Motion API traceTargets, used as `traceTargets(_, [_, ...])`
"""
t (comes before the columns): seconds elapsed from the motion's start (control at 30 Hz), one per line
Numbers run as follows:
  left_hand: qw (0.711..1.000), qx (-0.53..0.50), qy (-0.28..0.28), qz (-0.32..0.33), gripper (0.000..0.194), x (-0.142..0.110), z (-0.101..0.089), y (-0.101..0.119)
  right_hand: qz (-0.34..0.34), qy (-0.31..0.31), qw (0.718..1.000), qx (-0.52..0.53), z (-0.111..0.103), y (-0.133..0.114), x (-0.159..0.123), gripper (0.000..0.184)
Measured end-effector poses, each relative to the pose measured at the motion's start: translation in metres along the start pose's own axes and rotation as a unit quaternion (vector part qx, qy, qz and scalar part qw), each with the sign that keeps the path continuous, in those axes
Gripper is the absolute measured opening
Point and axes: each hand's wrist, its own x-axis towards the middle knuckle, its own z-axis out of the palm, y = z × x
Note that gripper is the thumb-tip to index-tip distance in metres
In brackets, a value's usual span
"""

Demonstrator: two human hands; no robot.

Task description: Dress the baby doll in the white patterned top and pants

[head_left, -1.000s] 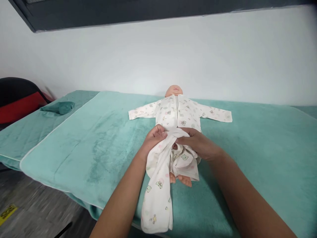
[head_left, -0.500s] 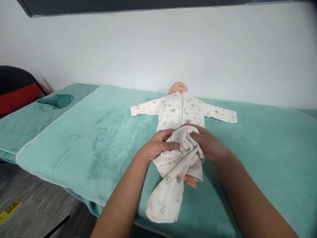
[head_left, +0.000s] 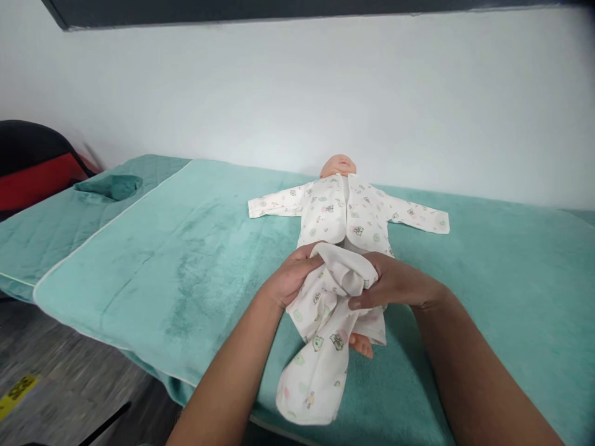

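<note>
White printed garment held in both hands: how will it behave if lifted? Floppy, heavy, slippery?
Likely floppy: the white printed garment bunches into folds between the left hand and right hand. Probably light, since the fabric looks thin. Slipping seems unlikely: the cloth looks matte, and its creases give fingers something to pinch.

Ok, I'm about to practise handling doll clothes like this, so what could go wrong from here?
The white cloth garment with small coloured prints is bunched between the bare left hand and right hand, so its folds might tangle or twist. Its loose end reaches toward the near edge of the teal plush bed cover and could slip over. The small bare doll foot pokes out beside it; its toes may snag the fabric.
</note>
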Motion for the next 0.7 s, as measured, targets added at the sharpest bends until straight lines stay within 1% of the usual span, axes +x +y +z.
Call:
traceTargets(0.07, [0.998, 0.030, -0.044, -0.022, 0.052, -0.002, -0.004, 0.002, -0.007, 0.025, 1.000, 0.007, 0.001, 0.004, 0.000, 0.036])
traceTargets(0.13, [0.988, 0.096, -0.112, -0.038, 0.062, -0.005, -0.007, 0.007, -0.030, 0.048, 0.998, 0.041, 0.001, 0.008, 0.000, 0.039])
traceTargets(0.17, [0.979, 0.141, -0.140, -0.044, 0.062, -0.006, -0.008, 0.010, -0.042, 0.061, 0.996, 0.058, 0.002, 0.010, 0.001, 0.039])
traceTargets(0.2, [0.969, 0.186, -0.155, -0.048, 0.059, -0.006, -0.007, 0.013, -0.052, 0.078, 0.993, 0.075, 0.002, 0.012, 0.002, 0.038])
traceTargets(0.23, [0.961, 0.221, -0.159, -0.050, 0.054, -0.007, -0.006, 0.016, -0.057, 0.095, 0.990, 0.091, 0.002, 0.014, 0.003, 0.037])
traceTargets(0.3, [0.960, 0.240, -0.137, -0.042, 0.043, -0.007, -0.002, 0.018, -0.060, 0.122, 0.983, 0.124, 0.003, 0.016, 0.005, 0.037])
traceTargets(0.37, [0.973, 0.205, -0.101, -0.020, 0.041, -0.007, 0.002, 0.017, -0.057, 0.131, 0.978, 0.155, 0.004, 0.017, 0.006, 0.042])
traceTargets(0.47, [0.989, 0.138, -0.056, 0.006, 0.039, -0.006, 0.004, 0.012, -0.064, 0.117, 0.978, 0.162, 0.005, 0.013, 0.007, 0.054])
traceTargets(0.53, [0.994, 0.096, -0.041, 0.011, 0.033, -0.005, 0.002, 0.009, -0.062, 0.097, 0.986, 0.121, 0.005, 0.006, 0.005, 0.061])
traceTargets(0.6, [0.998, 0.057, -0.030, 0.021, 0.029, -0.003, -0.001, 0.006, -0.040, 0.074, 0.995, 0.055, 0.006, -0.001, 0.003, 0.066])
traceTargets(0.67, [0.999, 0.032, -0.020, 0.034, 0.028, -0.001, -0.004, 0.003, -0.010, 0.062, 0.998, 0.006, 0.006, -0.005, 0.002, 0.067])
traceTargets(0.7, [0.999, 0.026, -0.014, 0.039, 0.027, 0.000, -0.005, 0.003, -0.001, 0.062, 0.998, -0.002, 0.006, -0.005, 0.002, 0.065])
